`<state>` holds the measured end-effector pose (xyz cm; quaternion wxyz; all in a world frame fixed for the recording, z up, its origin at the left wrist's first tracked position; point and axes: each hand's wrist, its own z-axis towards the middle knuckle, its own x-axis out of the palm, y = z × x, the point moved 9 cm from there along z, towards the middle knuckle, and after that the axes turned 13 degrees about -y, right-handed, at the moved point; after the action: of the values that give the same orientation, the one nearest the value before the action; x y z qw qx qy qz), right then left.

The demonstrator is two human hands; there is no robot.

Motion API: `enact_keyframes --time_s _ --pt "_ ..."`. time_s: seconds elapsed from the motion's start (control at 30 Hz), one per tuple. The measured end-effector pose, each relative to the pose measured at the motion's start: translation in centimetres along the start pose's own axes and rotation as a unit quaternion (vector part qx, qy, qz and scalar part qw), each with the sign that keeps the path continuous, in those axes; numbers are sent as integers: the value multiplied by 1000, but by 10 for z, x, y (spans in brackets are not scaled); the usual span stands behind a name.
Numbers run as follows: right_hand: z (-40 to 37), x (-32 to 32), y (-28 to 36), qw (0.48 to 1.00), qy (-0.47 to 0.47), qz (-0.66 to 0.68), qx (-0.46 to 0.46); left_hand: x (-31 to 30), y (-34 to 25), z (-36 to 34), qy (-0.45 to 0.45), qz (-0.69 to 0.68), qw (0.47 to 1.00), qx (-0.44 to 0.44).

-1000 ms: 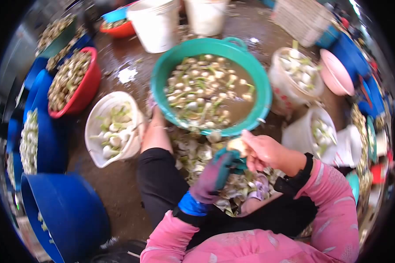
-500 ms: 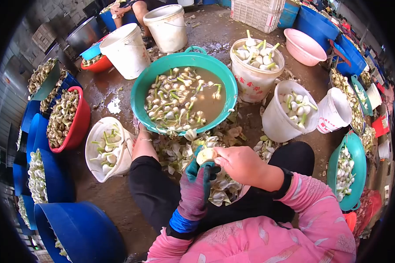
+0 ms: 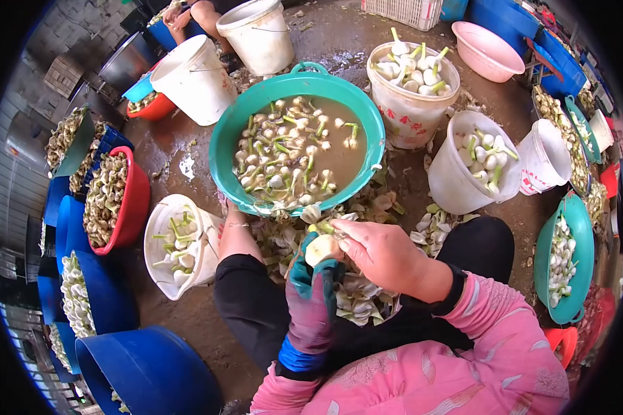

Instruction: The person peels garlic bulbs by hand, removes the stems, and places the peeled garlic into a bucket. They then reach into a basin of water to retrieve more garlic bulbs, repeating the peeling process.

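My left hand (image 3: pixel 313 289), in a green and purple work glove, is closed around a pale garlic bulb (image 3: pixel 321 251), held up over my lap. My right hand (image 3: pixel 389 257) is bare, with thumb and fingers pinched at the bulb's stem end; what exactly lies between the fingertips is partly hidden. Loose garlic skins (image 3: pixel 361 299) are heaped below both hands. Just beyond them stands a green basin (image 3: pixel 219 149) of murky water, with many garlic bulbs (image 3: pixel 280 155) floating in it.
White buckets with garlic stand at left (image 3: pixel 158 266) and right (image 3: pixel 444 185), another full bucket (image 3: pixel 405 114) farther back. A red tub (image 3: pixel 140 200) and a blue tub (image 3: pixel 145 366) are on my left, a green tub (image 3: pixel 583 266) on my right. Another person's hand (image 3: pixel 176 17) shows at the back.
The view has shifted slightly. The bulb's pale face is turned more toward me, and my right fingers have moved from its side up to the stem end.
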<state>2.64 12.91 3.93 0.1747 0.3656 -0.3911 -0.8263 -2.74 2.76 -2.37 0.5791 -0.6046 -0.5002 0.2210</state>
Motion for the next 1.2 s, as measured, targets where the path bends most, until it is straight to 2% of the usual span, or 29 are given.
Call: enact_keyframes --time_s 0.03,0.07,0.1,0.17,0.23,0.3,0.37,0.4,0.47,0.53,0.6,0.67,0.73,0.77,0.83,0.87,0.9,0.97,1.0,1.07,1.1,1.17,1.2 --pt "2 -4 3 998 -31 32 -43 2 -3 2 14 11 1000 22" --pt "2 -1 0 999 20 29 -36 1 -3 4 12 11 1000 19" --pt "5 -5 -1 999 22 30 -34 3 -3 4 28 36 999 8" --pt "0 7 -9 993 116 -9 7 4 -1 4 58 88 994 -17" --pt "-1 9 -11 992 125 0 18 3 -10 7 73 102 992 1" --pt "-3 8 -14 991 132 8 29 9 -13 5 114 226 968 0" --pt "-11 15 -17 980 194 -29 17 11 -16 2 114 264 957 27" --pt "-13 14 -18 981 192 -28 18 14 -18 -1 134 283 949 42" --pt "-21 17 -12 971 230 -57 -29 15 -18 -5 155 304 938 57" --pt "-24 13 -2 971 225 -76 -40 14 -16 -7 172 374 904 111" --pt "-29 12 4 970 220 -94 -52 8 -11 -11 165 375 907 102" --pt "-34 14 7 969 194 -110 -107 4 -13 -15 155 376 909 93" --pt "-28 9 -5 980 169 -62 -80 -1 -9 -20 158 179 969 -60" --pt "-23 6 -14 988 146 -14 -53 -8 -12 -17 157 184 969 -56" --pt "-15 4 -47 969 147 -191 -44 -6 -23 -18 267 38 962 -52" --pt "-11 12 -62 916 240 -317 -60 -13 -22 -19 261 6 961 -87" --pt "-14 -7 -85 907 237 -332 109 -14 -26 -19 254 -48 963 -82" --pt "-7 -15 -54 966 138 -133 175 -3 -32 -23 300 -134 935 -134" --pt "-9 -11 -41 966 140 -134 173 -3 -32 -22 299 -135 935 -132" --pt "-6 -9 1 983 89 133 94 -6 -18 -17 289 -70 942 -156" --pt "-8 -10 -4 983 86 132 98 -6 -16 -18 292 -70 940 -160" --pt "-11 -3 0 985 142 101 15 -10 -4 -16 256 -33 948 -186" --pt "-15 2 -5 974 199 93 53 -7 -3 -16 258 -35 947 -188"
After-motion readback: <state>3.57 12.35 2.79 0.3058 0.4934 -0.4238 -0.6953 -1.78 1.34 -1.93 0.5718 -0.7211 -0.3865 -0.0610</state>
